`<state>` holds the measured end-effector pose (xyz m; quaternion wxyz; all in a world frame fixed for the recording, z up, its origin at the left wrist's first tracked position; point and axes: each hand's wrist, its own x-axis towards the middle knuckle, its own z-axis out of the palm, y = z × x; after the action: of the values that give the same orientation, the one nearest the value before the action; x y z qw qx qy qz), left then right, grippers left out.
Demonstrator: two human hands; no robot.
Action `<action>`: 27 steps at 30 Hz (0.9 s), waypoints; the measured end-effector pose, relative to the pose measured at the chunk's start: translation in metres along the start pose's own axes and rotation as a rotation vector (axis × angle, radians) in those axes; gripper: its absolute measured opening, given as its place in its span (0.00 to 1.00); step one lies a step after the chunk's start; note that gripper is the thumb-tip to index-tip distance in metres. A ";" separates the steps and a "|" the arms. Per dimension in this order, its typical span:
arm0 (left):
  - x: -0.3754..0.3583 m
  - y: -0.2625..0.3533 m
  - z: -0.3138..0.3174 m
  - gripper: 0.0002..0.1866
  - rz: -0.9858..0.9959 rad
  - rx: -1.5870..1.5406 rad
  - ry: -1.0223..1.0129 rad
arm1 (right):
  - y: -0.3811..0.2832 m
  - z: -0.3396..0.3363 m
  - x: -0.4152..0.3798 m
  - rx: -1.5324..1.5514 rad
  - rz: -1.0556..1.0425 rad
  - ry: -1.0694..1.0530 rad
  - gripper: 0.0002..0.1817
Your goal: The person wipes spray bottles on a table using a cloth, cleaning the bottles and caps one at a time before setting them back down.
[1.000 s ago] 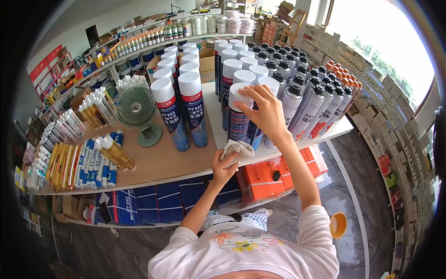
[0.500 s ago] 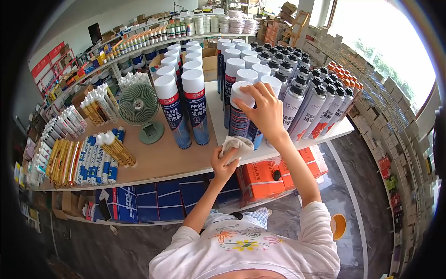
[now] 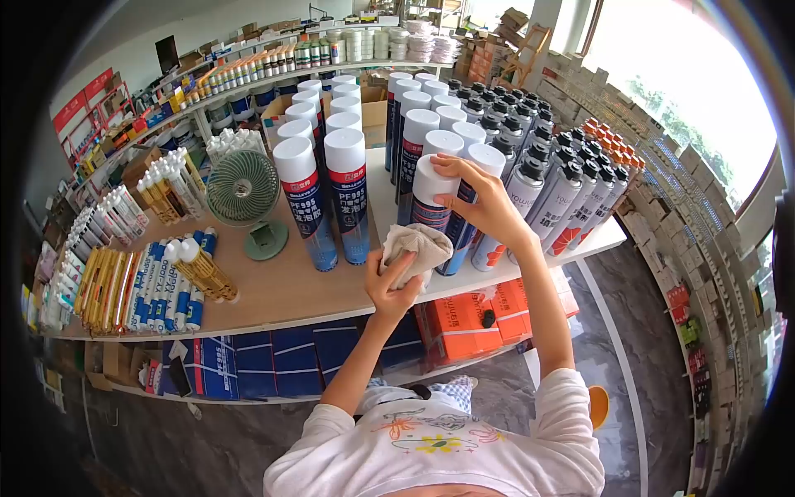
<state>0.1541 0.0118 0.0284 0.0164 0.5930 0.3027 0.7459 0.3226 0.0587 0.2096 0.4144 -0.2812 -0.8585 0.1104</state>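
My left hand [image 3: 391, 286] clasps a crumpled beige cloth [image 3: 421, 242], pressed near the lower part of a white-capped foam can [image 3: 428, 180]. My right hand [image 3: 489, 203] grips that can at its white cap from the right side, fingers and thumb around it. The can's lower body is hidden behind the cloth. Right behind it stand more white-capped cans [image 3: 421, 124] in rows. To the left, two similar rows lead off from a dark blue foam can [image 3: 346, 186] with a red label band.
Silver cans with black caps [image 3: 530, 178] stand close to the right. A green fan [image 3: 244, 186] and gold and blue tubes [image 3: 170, 286] sit on the left of the wooden table [image 3: 290, 302]. Orange boxes [image 3: 460, 323] and blue boxes [image 3: 298, 364] lie on the shelf below.
The cloth has shifted up and slightly left, showing more of itself. My right hand has slid from the cap's top to its right side, and the can stands nearer me.
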 end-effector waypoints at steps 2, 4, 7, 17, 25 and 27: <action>0.002 -0.002 0.003 0.26 -0.006 0.029 -0.025 | 0.003 0.003 0.000 -0.023 -0.016 0.023 0.23; 0.009 0.000 0.006 0.26 -0.011 0.057 -0.050 | 0.002 0.007 0.000 -0.047 -0.032 0.046 0.22; 0.022 0.000 0.010 0.27 0.039 0.039 -0.068 | -0.004 0.016 0.000 -0.021 0.008 0.118 0.20; -0.031 -0.042 -0.013 0.25 0.160 0.160 -0.230 | -0.003 0.038 0.000 -0.135 -0.030 0.326 0.19; 0.023 -0.009 -0.001 0.26 0.130 0.112 -0.202 | -0.006 0.039 0.000 -0.117 0.035 0.316 0.19; 0.032 -0.007 0.003 0.26 0.177 0.125 -0.181 | -0.005 0.039 0.000 -0.113 0.017 0.320 0.19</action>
<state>0.1450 0.0309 0.0537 -0.0594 0.6820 0.2924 0.6677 0.2905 0.0565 0.1872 0.5287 -0.3251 -0.7839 0.0192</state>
